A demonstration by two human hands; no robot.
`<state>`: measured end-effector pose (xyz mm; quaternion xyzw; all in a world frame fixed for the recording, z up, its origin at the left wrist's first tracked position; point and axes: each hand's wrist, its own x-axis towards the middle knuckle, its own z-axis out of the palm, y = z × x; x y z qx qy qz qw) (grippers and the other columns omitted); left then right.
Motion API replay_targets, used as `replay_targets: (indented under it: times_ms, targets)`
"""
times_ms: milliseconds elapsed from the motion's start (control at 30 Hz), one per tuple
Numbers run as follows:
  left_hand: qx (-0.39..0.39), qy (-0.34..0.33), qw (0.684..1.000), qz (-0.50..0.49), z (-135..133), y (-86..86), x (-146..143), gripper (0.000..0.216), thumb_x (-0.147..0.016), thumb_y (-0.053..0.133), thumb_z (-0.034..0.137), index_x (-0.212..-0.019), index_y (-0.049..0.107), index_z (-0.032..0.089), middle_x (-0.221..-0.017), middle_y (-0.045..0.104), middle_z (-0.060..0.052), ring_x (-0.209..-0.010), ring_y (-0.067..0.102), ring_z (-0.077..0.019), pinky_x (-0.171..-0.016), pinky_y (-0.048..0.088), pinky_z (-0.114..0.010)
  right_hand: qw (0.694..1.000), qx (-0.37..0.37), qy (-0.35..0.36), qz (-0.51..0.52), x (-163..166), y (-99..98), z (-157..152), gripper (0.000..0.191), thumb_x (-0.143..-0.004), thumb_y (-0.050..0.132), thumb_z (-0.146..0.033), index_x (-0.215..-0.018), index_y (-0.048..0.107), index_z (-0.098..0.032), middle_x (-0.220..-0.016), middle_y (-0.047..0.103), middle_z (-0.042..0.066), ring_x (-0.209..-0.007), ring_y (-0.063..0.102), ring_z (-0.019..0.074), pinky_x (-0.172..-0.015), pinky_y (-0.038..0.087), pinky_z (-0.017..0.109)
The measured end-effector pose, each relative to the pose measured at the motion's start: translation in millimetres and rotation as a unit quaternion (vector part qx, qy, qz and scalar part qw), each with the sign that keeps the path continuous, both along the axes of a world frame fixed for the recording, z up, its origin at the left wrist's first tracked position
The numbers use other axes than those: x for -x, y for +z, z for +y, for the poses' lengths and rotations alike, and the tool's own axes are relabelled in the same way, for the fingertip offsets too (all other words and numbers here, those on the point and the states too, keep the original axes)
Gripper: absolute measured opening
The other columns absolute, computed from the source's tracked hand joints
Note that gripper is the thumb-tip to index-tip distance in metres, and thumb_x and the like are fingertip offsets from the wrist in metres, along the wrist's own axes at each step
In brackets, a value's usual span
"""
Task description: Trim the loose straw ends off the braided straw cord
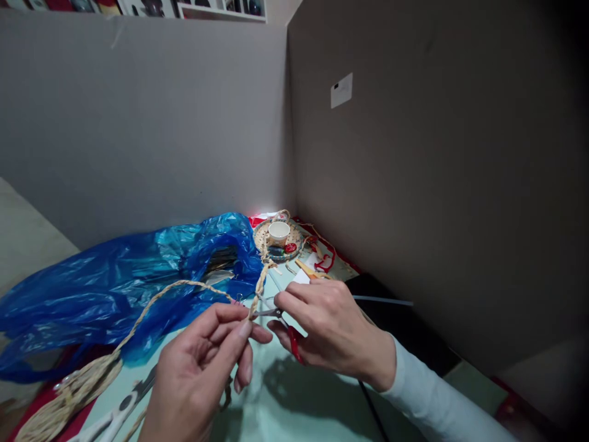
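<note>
My left hand (207, 362) pinches a braided straw cord (260, 283) between thumb and fingers near the middle of the view. In my right hand (329, 325) is a small pair of scissors (294, 344) with red handles. Its metal blades point left and lie right at the cord, just beside my left fingertips; whether they have closed on it I cannot tell. More of the braid loops away to the left, toward a coiled bundle of straw cord (69, 399) at the lower left.
Larger scissors with white handles (122, 411) lie at the lower left. A blue plastic bag (138, 258) spreads across the back left. Behind my hands, a woven tray (260, 236) bears a white cup (279, 231). Grey walls (184, 123) meet behind the table.
</note>
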<state>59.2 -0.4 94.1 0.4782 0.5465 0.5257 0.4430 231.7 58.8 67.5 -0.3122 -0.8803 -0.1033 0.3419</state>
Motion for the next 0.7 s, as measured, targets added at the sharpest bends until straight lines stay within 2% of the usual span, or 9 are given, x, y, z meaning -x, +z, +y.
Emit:
replay_targets:
  times_ms: [67, 133, 233, 300, 433, 567, 700]
  targets:
    - [-0.027, 0.028, 0.998, 0.047, -3, -2.0, -2, 0.018, -0.08, 0.069, 0.039, -0.083, 0.066, 0.021, -0.073, 0.073, 0.002, -0.046, 0.053, -0.0084, -0.045, 0.044, -0.02, 1.0, -0.015, -0.009, -0.019, 0, 0.4, 0, 0.013, -0.085, 0.053, -0.026, -0.075, 0.057, -0.018, -0.068, 0.057, -0.001, -0.053, 0.039, 0.0122, -0.053, 0.025, 0.031]
    - [-0.073, 0.048, 0.99, 0.113, -6, -5.6, -3, 0.014, -0.081, 0.067, 0.038, -0.083, 0.068, 0.024, -0.063, 0.069, 0.006, -0.045, 0.054, -0.0086, -0.05, 0.045, -0.02, 0.999, -0.025, -0.01, -0.025, 1, 0.3, -1, 0.014, -0.085, 0.052, -0.026, -0.075, 0.057, -0.018, -0.068, 0.057, -0.001, -0.053, 0.039, 0.0127, -0.053, 0.025, 0.031]
    - [-0.139, 0.088, 0.959, 0.231, -7, -11.5, -3, 0.008, -0.081, 0.065, 0.033, -0.085, 0.071, 0.028, -0.051, 0.06, 0.011, -0.044, 0.055, -0.0083, -0.051, 0.043, -0.019, 0.998, -0.048, -0.009, -0.024, 2, -1.3, -2, 0.018, -0.087, 0.052, -0.027, -0.073, 0.057, -0.018, -0.065, 0.055, -0.001, -0.052, 0.039, 0.013, -0.052, 0.024, 0.032]
    - [-0.151, 0.105, 0.942, 0.28, -7, -13.4, -2, 0.009, -0.081, 0.065, 0.033, -0.084, 0.072, 0.029, -0.05, 0.061, 0.011, -0.043, 0.055, -0.0084, -0.049, 0.042, -0.019, 0.997, -0.072, -0.013, -0.017, 3, -2.4, -2, 0.019, -0.089, 0.053, -0.027, -0.072, 0.057, -0.018, -0.063, 0.054, -0.002, -0.052, 0.04, 0.0132, -0.052, 0.024, 0.032]
    - [-0.136, 0.077, 0.944, 0.29, -6, -12.2, 0, 0.013, -0.082, 0.063, 0.039, -0.083, 0.073, 0.031, -0.043, 0.058, 0.012, -0.039, 0.054, -0.0096, -0.05, 0.045, -0.019, 0.993, -0.112, -0.031, 0.003, 2, -2.8, -1, 0.021, -0.09, 0.051, -0.025, -0.071, 0.057, -0.017, -0.062, 0.052, -0.001, -0.053, 0.042, 0.0134, -0.054, 0.025, 0.033]
    - [-0.146, 0.071, 0.941, 0.296, -5, -10.5, 1, 0.011, -0.081, 0.064, 0.038, -0.082, 0.073, 0.033, -0.043, 0.058, 0.013, -0.038, 0.053, -0.0086, -0.046, 0.042, -0.018, 0.995, -0.097, -0.018, -0.019, 0, -1.9, 0, 0.022, -0.092, 0.05, -0.027, -0.073, 0.057, -0.017, -0.063, 0.053, -0.002, -0.054, 0.043, 0.0128, -0.054, 0.024, 0.033]
    - [-0.142, 0.083, 0.941, 0.294, -6, -11.1, 3, 0.012, -0.079, 0.065, 0.039, -0.083, 0.073, 0.031, -0.046, 0.06, 0.012, -0.039, 0.052, -0.0089, -0.055, 0.048, -0.018, 0.995, -0.096, -0.003, -0.034, 0, -1.5, -2, 0.024, -0.094, 0.049, -0.025, -0.073, 0.056, -0.018, -0.062, 0.053, -0.002, -0.052, 0.041, 0.0122, -0.052, 0.022, 0.033]
